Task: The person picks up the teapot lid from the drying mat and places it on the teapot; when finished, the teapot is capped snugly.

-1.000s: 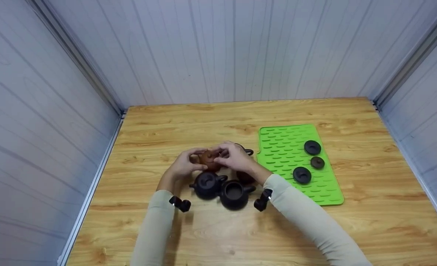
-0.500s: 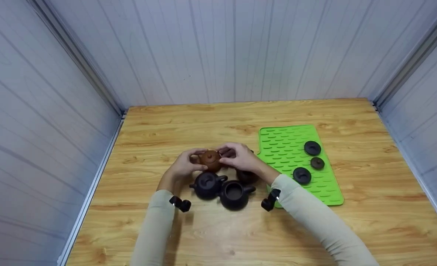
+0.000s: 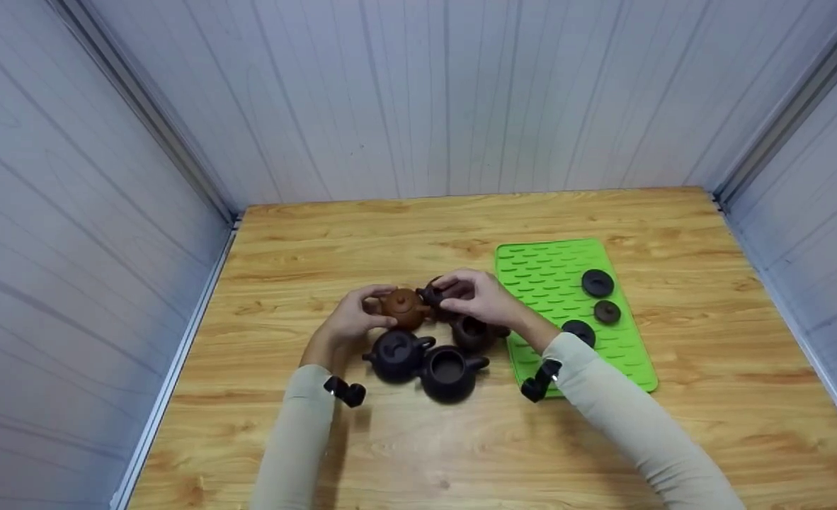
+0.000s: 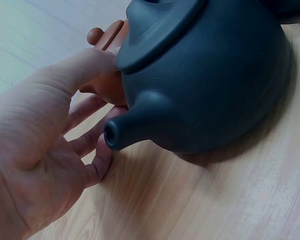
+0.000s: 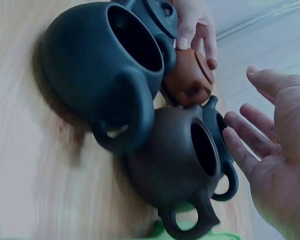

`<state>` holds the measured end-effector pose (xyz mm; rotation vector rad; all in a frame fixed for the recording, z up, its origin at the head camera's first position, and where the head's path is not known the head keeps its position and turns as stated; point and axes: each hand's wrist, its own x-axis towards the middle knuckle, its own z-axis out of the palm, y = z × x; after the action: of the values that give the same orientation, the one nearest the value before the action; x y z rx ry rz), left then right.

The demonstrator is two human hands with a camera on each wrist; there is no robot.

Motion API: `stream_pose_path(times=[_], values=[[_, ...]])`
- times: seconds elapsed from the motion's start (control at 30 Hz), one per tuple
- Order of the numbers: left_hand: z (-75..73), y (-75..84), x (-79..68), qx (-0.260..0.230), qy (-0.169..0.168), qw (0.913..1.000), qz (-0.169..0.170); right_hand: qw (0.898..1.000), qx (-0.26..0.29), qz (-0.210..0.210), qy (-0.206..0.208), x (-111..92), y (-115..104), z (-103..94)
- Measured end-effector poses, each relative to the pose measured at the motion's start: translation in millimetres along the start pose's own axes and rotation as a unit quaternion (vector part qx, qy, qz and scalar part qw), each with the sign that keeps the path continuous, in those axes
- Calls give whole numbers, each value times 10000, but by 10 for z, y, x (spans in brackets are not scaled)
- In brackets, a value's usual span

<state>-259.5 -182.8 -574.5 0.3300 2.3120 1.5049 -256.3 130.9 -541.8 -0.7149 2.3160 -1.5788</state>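
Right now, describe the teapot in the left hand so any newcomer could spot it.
On the wooden table, find the dark teapots left of the green mat. The left hand grips the orange-brown teapot, the only one that colour.

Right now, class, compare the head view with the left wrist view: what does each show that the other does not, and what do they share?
Only the head view: the right hand, the green mat with three loose lids on it, and the dark brown lidless teapot.

Only the left wrist view: the hole at the spout's tip on the lidded black teapot.

Both: that black teapot, and the left hand holding the reddish-brown teapot.
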Motion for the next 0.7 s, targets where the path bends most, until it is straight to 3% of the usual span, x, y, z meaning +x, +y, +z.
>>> stream_pose_path(times=[0.47, 0.7], values=[[-9, -24, 2, 27, 18, 10000, -47, 9986, 364, 210, 325, -195, 141, -329], [-18, -9, 8, 214, 61, 9997, 21, 9983, 229, 299, 443, -310, 254, -504]])
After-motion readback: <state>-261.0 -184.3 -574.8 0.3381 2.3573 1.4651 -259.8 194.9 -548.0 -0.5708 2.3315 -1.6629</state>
